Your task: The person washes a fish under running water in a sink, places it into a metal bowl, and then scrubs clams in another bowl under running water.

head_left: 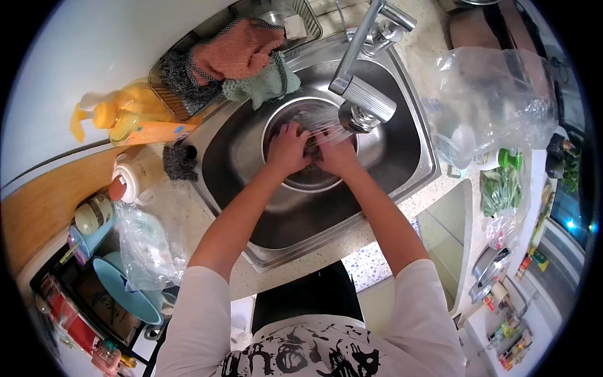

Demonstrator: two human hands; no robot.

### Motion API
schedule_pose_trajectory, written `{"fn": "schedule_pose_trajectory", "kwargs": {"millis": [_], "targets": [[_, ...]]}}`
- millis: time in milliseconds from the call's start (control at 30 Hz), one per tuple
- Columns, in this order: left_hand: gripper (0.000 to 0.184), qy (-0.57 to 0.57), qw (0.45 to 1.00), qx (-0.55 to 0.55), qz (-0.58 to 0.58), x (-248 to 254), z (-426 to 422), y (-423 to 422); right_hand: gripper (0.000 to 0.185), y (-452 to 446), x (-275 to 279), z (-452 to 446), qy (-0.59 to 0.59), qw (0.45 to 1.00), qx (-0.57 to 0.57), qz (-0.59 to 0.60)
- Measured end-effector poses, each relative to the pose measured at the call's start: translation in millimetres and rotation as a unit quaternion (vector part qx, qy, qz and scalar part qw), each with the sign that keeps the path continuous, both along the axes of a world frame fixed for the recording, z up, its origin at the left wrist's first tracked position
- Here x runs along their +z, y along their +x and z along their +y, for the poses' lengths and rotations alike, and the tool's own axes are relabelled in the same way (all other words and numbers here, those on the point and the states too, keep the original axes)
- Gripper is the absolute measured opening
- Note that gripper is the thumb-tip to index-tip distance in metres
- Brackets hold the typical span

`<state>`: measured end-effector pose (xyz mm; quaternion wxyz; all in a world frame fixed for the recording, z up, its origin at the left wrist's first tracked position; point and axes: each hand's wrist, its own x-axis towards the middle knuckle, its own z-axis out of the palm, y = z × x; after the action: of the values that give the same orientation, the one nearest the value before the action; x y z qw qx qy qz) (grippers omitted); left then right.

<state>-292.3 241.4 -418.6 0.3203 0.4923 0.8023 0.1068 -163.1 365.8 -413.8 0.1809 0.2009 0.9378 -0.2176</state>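
Observation:
A round metal bowl (310,181) stands in the stainless steel sink (276,217). My left hand (289,151) reaches into the bowl's left side, fingers bent down into dark contents that I cannot make out. Close beside it on the right, my right hand (337,152) is in the bowl too, its fingertips partly hidden by spray. Both hands seem closed on the dark material between them. Water fans out to the left from the chrome faucet (370,103) over the bowl and my right fingers.
Orange and green cloths (242,53) hang over a wire rack (308,19) behind the sink. A yellow soap bottle (135,116) and a dark scrubber (179,161) are at the left. Plastic bags (496,94) and bagged greens (500,191) lie right. A blue basin (119,286) is lower left.

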Motion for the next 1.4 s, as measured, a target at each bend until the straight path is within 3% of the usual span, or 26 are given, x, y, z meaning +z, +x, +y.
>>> {"fn": "schedule_pose_trajectory", "kwargs": {"millis": [67, 167, 267, 367, 467, 533, 567, 600, 667, 767, 867, 967, 1133, 1167, 1267, 1400], "targets": [[0.088, 0.071, 0.994, -0.005, 0.086, 8, -1, 7, 0.097, 5, 7, -2, 0.05, 0.998, 0.016, 0.02], [0.097, 0.006, 0.998, 0.007, 0.061, 5, 4, 13, 0.109, 0, -9, -6, 0.079, 0.996, 0.033, -0.016], [0.096, -0.049, 0.997, 0.009, 0.063, 3, 8, 16, 0.109, -7, -11, -9, 0.063, 0.995, 0.016, -0.073], [0.095, -0.126, 0.991, 0.048, -0.002, 17, 15, 14, 0.105, 5, -34, -11, -0.019, 0.997, -0.07, 0.03], [0.093, -0.086, 0.985, 0.151, -0.021, 2, 8, 15, 0.093, 13, -61, -12, -0.043, 0.983, -0.146, 0.103], [0.085, -0.035, 0.966, 0.242, -0.086, -33, 2, 14, 0.082, 5, -52, -10, -0.155, 0.95, -0.231, 0.139], [0.081, -0.009, 0.951, 0.286, -0.119, -46, 0, 14, 0.077, 2, -47, -9, -0.21, 0.926, -0.272, 0.155], [0.077, 0.025, 0.901, 0.356, -0.247, -50, -1, 13, 0.069, 2, -52, -9, -0.304, 0.869, -0.363, 0.145], [0.068, 0.09, 0.735, 0.468, -0.482, -57, -2, 11, 0.056, 4, -63, -9, -0.472, 0.702, -0.521, 0.115], [0.06, 0.08, 0.595, 0.478, -0.641, -51, -6, 3, 0.049, 3, -58, -5, -0.537, 0.593, -0.592, 0.103], [0.055, 0.148, 0.506, 0.425, -0.736, -45, -13, -1, 0.038, 6, -51, 0, -0.602, 0.491, -0.618, 0.119], [0.046, 0.123, 0.484, 0.484, -0.718, -13, -10, 0, 0.034, -1, -32, -10, -0.646, 0.412, -0.607, 0.21], [0.03, 0.114, 0.549, 0.543, -0.625, -14, -11, 16, 0.033, -2, -18, -17, -0.551, 0.517, -0.63, 0.181], [0.029, 0.107, 0.559, 0.554, -0.608, -16, -11, 17, 0.034, -1, -17, -17, -0.53, 0.54, -0.633, 0.164], [0.027, 0.027, 0.589, 0.582, -0.56, -11, -9, 16, 0.033, -7, 2, -20, -0.466, 0.537, -0.691, 0.127], [0.035, 0.049, 0.618, 0.571, -0.537, -11, -12, 22, 0.035, 1, 3, -17, -0.429, 0.62, -0.65, 0.093]]}}
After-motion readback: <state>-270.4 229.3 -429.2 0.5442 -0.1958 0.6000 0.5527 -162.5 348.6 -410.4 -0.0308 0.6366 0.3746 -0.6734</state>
